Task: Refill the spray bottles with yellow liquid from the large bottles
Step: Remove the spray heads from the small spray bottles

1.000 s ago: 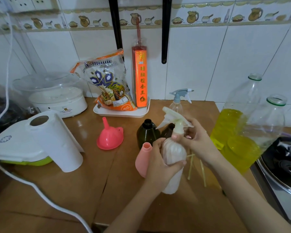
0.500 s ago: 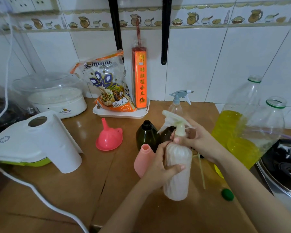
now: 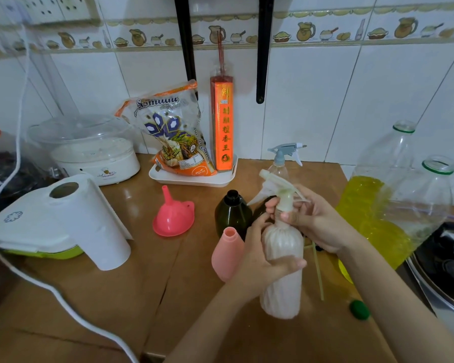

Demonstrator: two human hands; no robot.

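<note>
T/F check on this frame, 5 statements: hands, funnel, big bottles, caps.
1. The left hand grips the body of the white spray bottle. True.
2. The right hand rests flat on the counter. False: it holds the bottle's neck just under the trigger head.
3. The pink funnel sits in the pink bottle. False: it lies wide end down on the counter, apart from that bottle.
4. Both large bottles are uncapped. True.
5. The green cap is screwed onto a large bottle. False: it lies on the counter.
</note>
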